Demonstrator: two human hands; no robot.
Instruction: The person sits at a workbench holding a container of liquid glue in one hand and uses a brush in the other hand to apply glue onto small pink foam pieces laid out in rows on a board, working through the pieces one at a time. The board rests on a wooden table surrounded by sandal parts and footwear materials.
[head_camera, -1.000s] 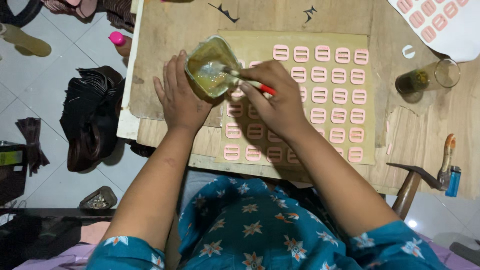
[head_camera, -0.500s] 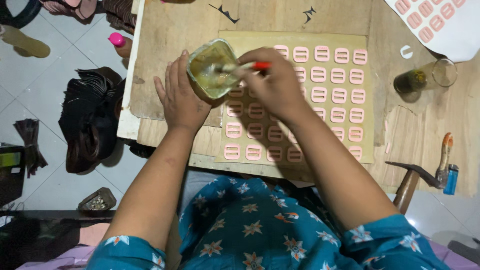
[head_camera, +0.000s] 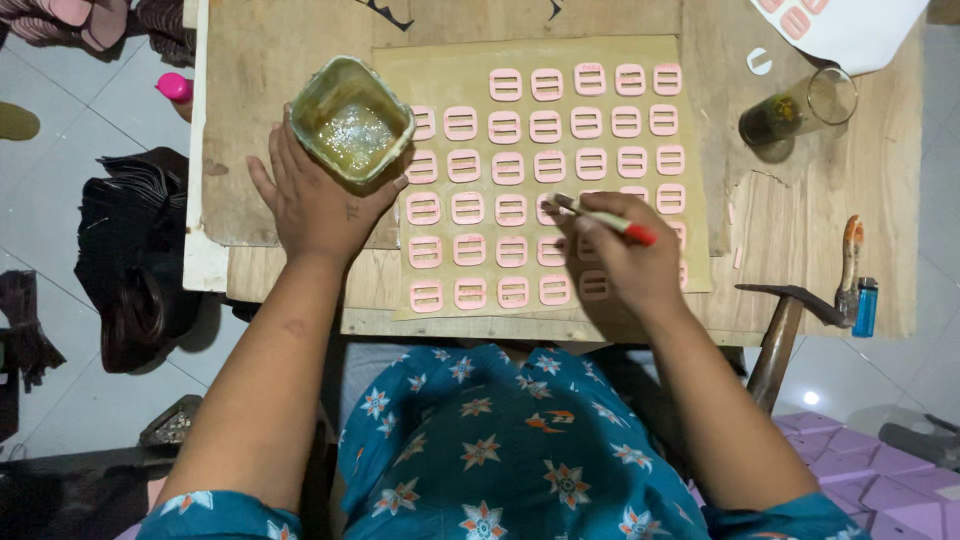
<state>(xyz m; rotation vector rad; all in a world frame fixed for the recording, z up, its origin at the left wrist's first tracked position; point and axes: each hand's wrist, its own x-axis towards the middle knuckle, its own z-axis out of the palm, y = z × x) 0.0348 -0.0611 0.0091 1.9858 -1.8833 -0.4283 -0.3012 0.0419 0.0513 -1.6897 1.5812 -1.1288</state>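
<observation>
My left hand (head_camera: 318, 198) grips a small square container (head_camera: 351, 122) of yellowish glue at the left of a tan sheet (head_camera: 690, 255). Rows of several pink buckle-shaped pieces (head_camera: 510, 167) lie on that sheet. My right hand (head_camera: 622, 252) holds a thin brush with a red end (head_camera: 603, 217), its tip over a pink piece in the middle rows. Part of the lower right rows is hidden under this hand.
A glass with dark residue (head_camera: 797, 107) lies at the right. A hammer (head_camera: 790, 325) and a blue lighter (head_camera: 866, 306) sit at the board's right edge. White paper with pink pieces (head_camera: 845, 25) is at top right. Dark straps (head_camera: 135, 250) are heaped on the floor at left.
My right hand has lifted the brush out of the glue container and moved it right and down over the pink pieces. My left hand stays on the container.
</observation>
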